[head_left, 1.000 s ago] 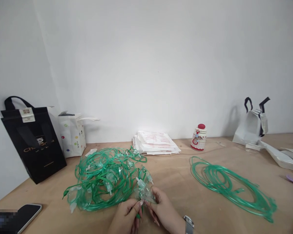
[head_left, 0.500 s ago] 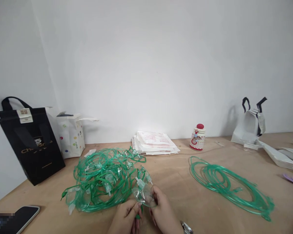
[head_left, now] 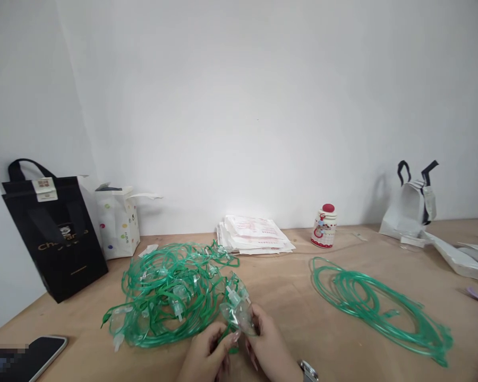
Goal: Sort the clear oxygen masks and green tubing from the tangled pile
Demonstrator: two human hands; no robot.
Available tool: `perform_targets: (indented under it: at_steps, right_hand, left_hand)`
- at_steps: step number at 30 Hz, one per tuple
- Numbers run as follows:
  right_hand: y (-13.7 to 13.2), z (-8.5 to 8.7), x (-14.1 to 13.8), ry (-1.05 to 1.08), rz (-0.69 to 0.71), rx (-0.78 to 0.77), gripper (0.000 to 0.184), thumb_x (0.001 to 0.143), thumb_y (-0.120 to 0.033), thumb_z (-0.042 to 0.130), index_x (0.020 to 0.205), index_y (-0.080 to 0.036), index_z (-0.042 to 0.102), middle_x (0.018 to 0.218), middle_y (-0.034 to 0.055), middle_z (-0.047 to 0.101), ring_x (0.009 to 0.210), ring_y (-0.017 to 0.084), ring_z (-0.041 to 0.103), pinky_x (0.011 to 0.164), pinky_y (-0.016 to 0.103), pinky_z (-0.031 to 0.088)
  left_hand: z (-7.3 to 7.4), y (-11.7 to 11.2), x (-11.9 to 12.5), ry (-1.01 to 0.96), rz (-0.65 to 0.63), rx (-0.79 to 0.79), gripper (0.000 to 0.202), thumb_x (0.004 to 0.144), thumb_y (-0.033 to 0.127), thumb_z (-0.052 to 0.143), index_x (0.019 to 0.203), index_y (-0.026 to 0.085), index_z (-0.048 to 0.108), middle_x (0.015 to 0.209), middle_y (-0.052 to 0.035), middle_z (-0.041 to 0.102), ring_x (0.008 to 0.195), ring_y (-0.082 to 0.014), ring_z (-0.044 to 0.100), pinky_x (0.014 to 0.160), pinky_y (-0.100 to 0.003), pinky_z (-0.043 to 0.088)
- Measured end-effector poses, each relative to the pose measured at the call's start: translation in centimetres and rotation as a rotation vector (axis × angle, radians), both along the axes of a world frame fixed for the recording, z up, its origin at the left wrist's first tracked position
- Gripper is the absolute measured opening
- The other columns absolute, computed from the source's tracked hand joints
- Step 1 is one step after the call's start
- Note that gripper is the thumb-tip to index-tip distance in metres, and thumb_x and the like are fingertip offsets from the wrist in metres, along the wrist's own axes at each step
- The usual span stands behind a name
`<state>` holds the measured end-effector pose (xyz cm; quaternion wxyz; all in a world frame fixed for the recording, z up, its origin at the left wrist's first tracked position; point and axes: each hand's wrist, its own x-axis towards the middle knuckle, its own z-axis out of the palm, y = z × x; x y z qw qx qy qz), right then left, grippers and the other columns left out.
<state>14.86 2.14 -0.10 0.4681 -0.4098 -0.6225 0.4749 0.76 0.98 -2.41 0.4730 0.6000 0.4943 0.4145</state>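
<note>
A green strap (head_left: 224, 332) had emerged between the left hand's (head_left: 207, 351) pinched fingers. The right hand (head_left: 267, 338) gripped the mask (head_left: 236, 315), strap handling seemingly underway.

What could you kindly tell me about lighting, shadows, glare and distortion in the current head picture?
Head view: fairly even light on the wall, a soft shadow left of the white bag; head view: small glints on the clear mask in the right hand; head view: the black bag leans outward, probably wide-angle stretch, and coarse pixel blocks hide part of the phone.
</note>
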Motion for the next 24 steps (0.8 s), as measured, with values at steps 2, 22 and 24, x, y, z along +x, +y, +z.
perform_targets:
  at_steps: [2, 22, 24]
  right_hand:
    - [-0.1, -0.4, -0.1, -0.003, 0.004, -0.04, 0.008, 0.068, -0.014, 0.049, 0.071, -0.02, 0.046, 0.058, -0.0057, 0.051, 0.045, 0.009, 0.04, 0.044, 0.02, 0.031]
    - [2.5, 1.2, 3.5, -0.155, -0.24, 0.033, 0.01, 0.068, -0.015, 0.039, 0.063, -0.023, 0.038, 0.05, -0.007, 0.038, 0.04, 0.011, 0.036, 0.039, 0.021, 0.029]
    - [2.2, 1.5, 3.5, -0.203, -0.21, 0.106, 0.01, 0.069, -0.013, 0.04, 0.064, -0.022, 0.043, 0.053, -0.0046, 0.044, 0.047, 0.013, 0.043, 0.045, 0.022, 0.035]
  left_hand:
    - [0.2, 0.0, -0.1, -0.016, 0.002, 0.078, 0.039, 0.074, 0.056, 0.051, 0.071, 0.017, 0.053, 0.061, 0.001, 0.055, 0.059, -0.0132, 0.053, 0.053, -0.021, 0.04]
    - [0.4, 0.4, -0.7, 0.091, 0.064, -0.04, 0.05, 0.074, 0.064, 0.039, 0.062, 0.018, 0.053, 0.046, 0.0056, 0.042, 0.036, -0.0096, 0.04, 0.034, -0.02, 0.028]
    - [1.0, 0.8, -1.6, 0.098, 0.135, 0.049, 0.045, 0.075, 0.058, 0.045, 0.073, 0.016, 0.062, 0.059, 0.0007, 0.055, 0.051, -0.0142, 0.053, 0.047, -0.024, 0.041]
